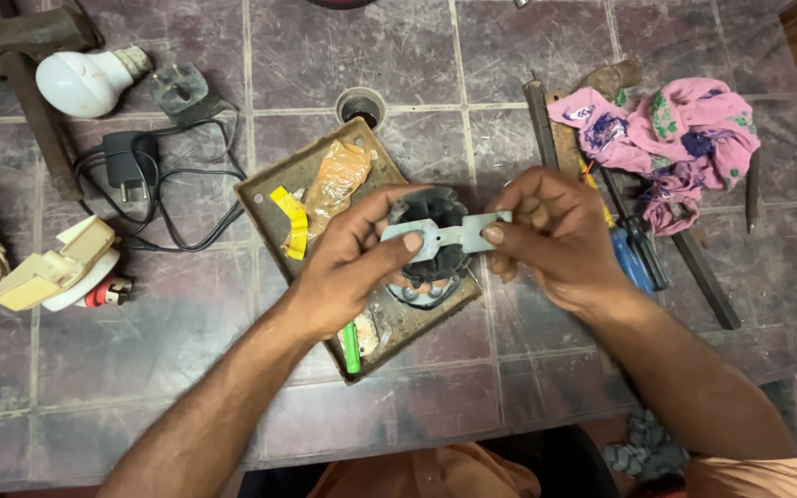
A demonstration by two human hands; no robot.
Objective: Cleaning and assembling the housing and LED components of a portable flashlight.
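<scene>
My left hand point(348, 263) grips a dark, round ribbed part point(435, 210) with a flat grey metal bracket point(445, 235) laid across it; the thumb presses on the bracket's middle. My right hand point(551, 235) pinches the bracket's right end between thumb and fingers. Both hands hold the piece just above a rusty rectangular metal tray point(269, 189) on the tiled table. In the tray lie an orange plastic bag point(336, 180), a yellow strip point(291, 221) and a green pen-like tool point(350, 347).
At the left sit a white bulb point(85, 81), a black charger with cable point(131, 161), a plug point(180, 90) and a cream switch unit point(53, 269). A pink cloth point(680, 129), blue-handled screwdrivers point(634, 254) and long metal tools point(707, 281) lie at the right. A hole point(361, 106) opens in the table.
</scene>
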